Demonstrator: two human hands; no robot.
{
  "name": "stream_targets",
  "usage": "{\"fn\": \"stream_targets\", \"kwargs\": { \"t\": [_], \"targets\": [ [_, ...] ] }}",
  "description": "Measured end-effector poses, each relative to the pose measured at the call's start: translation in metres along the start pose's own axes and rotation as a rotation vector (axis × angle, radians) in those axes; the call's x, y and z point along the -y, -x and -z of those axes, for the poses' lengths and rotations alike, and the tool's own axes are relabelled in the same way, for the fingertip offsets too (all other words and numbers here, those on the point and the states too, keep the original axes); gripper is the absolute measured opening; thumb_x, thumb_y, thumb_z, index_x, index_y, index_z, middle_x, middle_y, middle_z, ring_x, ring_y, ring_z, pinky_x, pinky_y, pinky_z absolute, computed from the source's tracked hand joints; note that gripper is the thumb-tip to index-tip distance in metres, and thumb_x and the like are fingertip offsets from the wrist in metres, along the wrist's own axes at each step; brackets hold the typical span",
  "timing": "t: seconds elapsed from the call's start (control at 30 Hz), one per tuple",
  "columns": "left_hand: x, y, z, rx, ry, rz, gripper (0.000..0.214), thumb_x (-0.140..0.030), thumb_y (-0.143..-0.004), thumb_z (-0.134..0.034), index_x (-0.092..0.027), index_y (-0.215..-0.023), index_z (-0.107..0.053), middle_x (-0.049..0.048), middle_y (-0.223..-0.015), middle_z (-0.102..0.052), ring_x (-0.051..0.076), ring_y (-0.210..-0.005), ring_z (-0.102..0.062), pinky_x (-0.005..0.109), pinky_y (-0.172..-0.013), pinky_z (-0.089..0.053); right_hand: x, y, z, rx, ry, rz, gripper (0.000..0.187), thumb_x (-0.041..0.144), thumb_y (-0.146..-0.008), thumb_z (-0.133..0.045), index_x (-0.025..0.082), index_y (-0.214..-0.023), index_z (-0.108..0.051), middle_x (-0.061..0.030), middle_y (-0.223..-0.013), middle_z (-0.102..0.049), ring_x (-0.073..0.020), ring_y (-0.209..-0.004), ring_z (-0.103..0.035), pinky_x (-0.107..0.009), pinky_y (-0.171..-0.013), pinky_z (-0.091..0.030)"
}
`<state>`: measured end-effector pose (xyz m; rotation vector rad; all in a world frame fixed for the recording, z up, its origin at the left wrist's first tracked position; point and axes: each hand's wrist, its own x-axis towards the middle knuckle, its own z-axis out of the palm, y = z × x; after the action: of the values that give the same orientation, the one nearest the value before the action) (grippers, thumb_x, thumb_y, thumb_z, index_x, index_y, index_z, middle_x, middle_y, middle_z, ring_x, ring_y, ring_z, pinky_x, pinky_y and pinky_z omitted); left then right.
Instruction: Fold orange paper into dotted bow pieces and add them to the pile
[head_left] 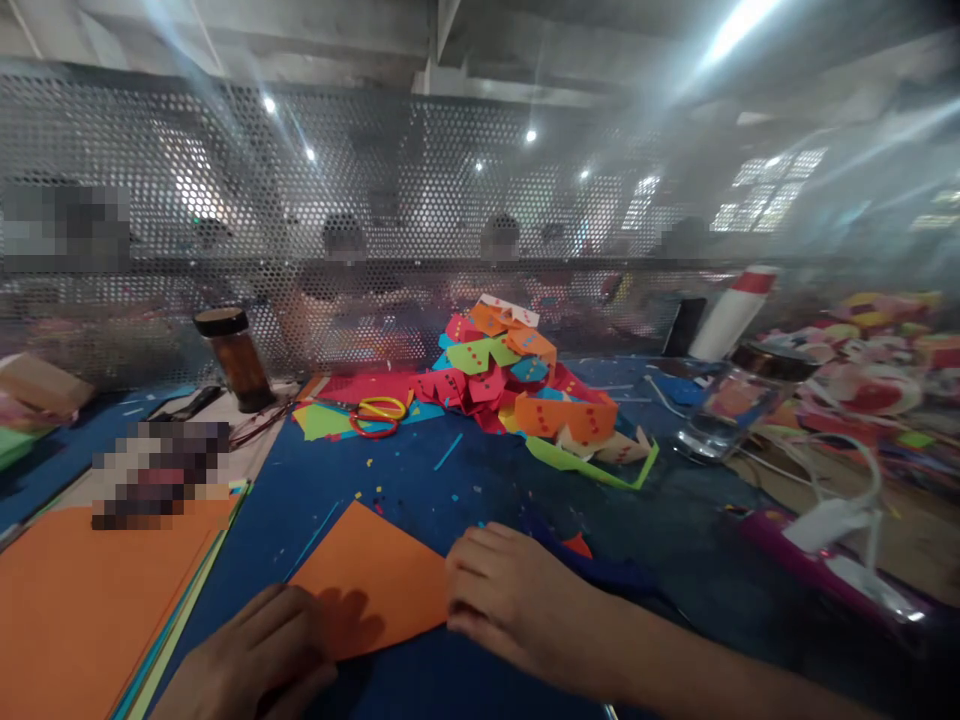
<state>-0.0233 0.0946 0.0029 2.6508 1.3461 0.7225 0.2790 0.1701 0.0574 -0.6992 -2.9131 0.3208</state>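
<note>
Angular orange paper sheet (pixel 375 580) is lying on the blue worktop (pixel 480 480), close in front of the person. Left hand (pixel 255 660) is resting on its lower left corner, fingers (pixel 289 615) loosely bent, pressing flat and gripping nothing. Right hand (pixel 510 600) is touching its right edge, fingers curled; cannot tell whether they are pinching. Yellow-and-red-handled scissors (pixel 379 415) are lying well beyond.

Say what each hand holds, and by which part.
An orange paper sheet lying on the blue table: the left hand covers its near corner, the right hand its right edge. A true grip cannot be told.
</note>
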Motion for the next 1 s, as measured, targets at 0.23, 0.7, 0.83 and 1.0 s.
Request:
{"fn": "stream_targets", "kwargs": {
  "t": [0.23, 0.7, 0.83, 1.0],
  "targets": [
    [-0.013, -0.008, 0.01, 0.007, 0.023, 0.048, 0.024, -0.036, -0.099, -0.051, -0.026, -0.081, -0.064, -0.0005, -0.081, -0.069, 0.016, -0.074, -0.069, 0.02, -0.062, -0.056, 0.001, -0.001, 0.0, -0.009, 0.001, -0.011, 0.008, 0.025, -0.097, -0.059, 0.019, -0.093, -0.062, -0.0042, -0.098, -0.066, -0.0185, -0.09, -0.058, -0.033, -0.079, -0.04],
    [-0.009, -0.005, 0.003, 0.03, 0.0, 0.071, 0.018, -0.034, -0.096, -0.057, -0.025, -0.08, -0.062, -0.0003, -0.083, -0.069, 0.016, -0.077, -0.068, 0.021, -0.066, -0.057, 0.004, -0.003, -0.004, -0.011, -0.093, -0.047, 0.008, 0.024, -0.094, -0.065, 0.018, -0.09, -0.063, -0.0018, -0.097, -0.064, -0.0169, -0.091, -0.057, -0.033, -0.082, -0.04],
    [-0.006, -0.003, 0.003, 0.04, -0.018, 0.08, 0.02, -0.034, -0.094, -0.059, -0.025, -0.077, -0.061, -0.0014, -0.077, -0.067, 0.016, -0.072, -0.066, 0.022, -0.062, -0.055, 0.004, -0.003, -0.003, -0.019, -0.122, -0.058, 0.01, 0.024, -0.093, -0.067, 0.017, -0.088, -0.062, -0.0016, -0.096, -0.064, -0.0162, -0.09, -0.056, -0.031, -0.081, -0.041],
    [-0.006, -0.005, 0.002, 0.001, -0.008, 0.085, 0.02, -0.032, -0.091, -0.062, -0.025, -0.072, -0.061, -0.0021, -0.07, -0.066, 0.017, -0.066, -0.065, 0.024, -0.057, -0.052, 0.003, -0.003, -0.004, -0.027, -0.145, -0.064, 0.012, 0.025, -0.093, -0.067, 0.018, -0.087, -0.06, -0.0012, -0.095, -0.062, -0.0159, -0.091, -0.055, -0.03, -0.081, -0.04]
  ]
}}
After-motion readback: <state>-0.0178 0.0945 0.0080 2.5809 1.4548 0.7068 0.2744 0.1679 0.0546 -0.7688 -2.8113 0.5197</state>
